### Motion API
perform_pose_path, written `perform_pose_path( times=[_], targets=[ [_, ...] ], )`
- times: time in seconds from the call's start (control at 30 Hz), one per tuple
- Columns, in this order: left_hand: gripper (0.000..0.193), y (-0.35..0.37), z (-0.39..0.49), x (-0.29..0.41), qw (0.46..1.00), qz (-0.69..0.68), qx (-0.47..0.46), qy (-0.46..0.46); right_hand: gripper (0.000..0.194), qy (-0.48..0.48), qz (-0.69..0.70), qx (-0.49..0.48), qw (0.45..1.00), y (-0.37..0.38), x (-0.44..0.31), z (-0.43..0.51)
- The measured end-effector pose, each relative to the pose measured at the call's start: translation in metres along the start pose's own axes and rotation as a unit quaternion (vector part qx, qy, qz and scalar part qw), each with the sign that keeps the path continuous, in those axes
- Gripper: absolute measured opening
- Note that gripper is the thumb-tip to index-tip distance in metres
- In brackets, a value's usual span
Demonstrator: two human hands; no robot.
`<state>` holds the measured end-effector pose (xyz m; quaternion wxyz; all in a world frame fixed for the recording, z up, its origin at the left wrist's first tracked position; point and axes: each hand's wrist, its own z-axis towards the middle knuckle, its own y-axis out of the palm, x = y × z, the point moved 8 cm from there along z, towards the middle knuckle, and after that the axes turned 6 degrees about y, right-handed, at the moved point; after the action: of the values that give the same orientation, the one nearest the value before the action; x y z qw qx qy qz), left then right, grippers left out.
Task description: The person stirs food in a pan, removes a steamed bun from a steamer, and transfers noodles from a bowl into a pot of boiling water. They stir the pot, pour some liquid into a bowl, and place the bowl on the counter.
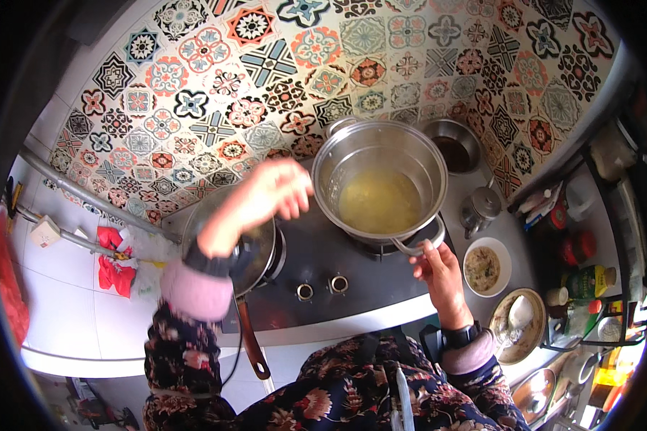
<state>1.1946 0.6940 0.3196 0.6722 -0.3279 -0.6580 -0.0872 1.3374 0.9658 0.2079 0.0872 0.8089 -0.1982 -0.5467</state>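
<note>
A deep stainless steel pot stands over the right burner of the black gas hob, with cloudy yellowish liquid inside. My right hand grips the pot's near loop handle with thumb and fingers. Blurred and empty, my left hand hangs in the air just left of the rim, its fingers loosely bent and apart. Beneath my left forearm is a lidded frying pan on the left burner, partly hidden. Its brown handle points towards me.
A metal bowl of dark liquid sits behind the pot at right. Down the right counter are a small metal pot, a white bowl of food and a dish with a spoon. A rack holds bottles. Patterned tiles cover the wall.
</note>
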Motion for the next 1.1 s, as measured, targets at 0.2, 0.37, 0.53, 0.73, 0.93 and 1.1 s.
perform_pose_path(
  times=[0.2, 0.37, 0.53, 0.73, 0.93, 1.1],
  targets=[
    [0.037, -0.081, 0.148, -0.053, 0.988, 0.09, 0.073, -0.098, 0.022, -0.003, -0.014, 0.012, 1.0, -0.001, -0.005, 0.0],
    [0.063, -0.057, 0.207, -0.092, 0.992, 0.029, -0.006, -0.12, 0.025, 0.006, -0.022, 0.019, 1.0, -0.004, -0.004, 0.001],
    [0.039, -0.047, 0.222, -0.095, 0.997, -0.016, -0.026, -0.077, 0.026, 0.004, -0.013, 0.027, 1.0, -0.005, -0.004, 0.001],
    [0.049, -0.049, 0.223, -0.103, 0.987, -0.114, 0.019, -0.111, 0.026, 0.01, -0.014, 0.043, 0.999, -0.008, -0.007, 0.001],
    [0.031, -0.034, 0.23, -0.091, 0.998, -0.049, -0.013, -0.049, 0.023, -0.004, -0.004, 0.052, 0.999, -0.006, -0.013, 0.0],
    [0.032, -0.035, 0.231, -0.095, 0.996, -0.055, 0.014, -0.072, 0.02, -0.011, 0.008, 0.055, 0.998, -0.004, -0.018, 0.0]
  ],
)
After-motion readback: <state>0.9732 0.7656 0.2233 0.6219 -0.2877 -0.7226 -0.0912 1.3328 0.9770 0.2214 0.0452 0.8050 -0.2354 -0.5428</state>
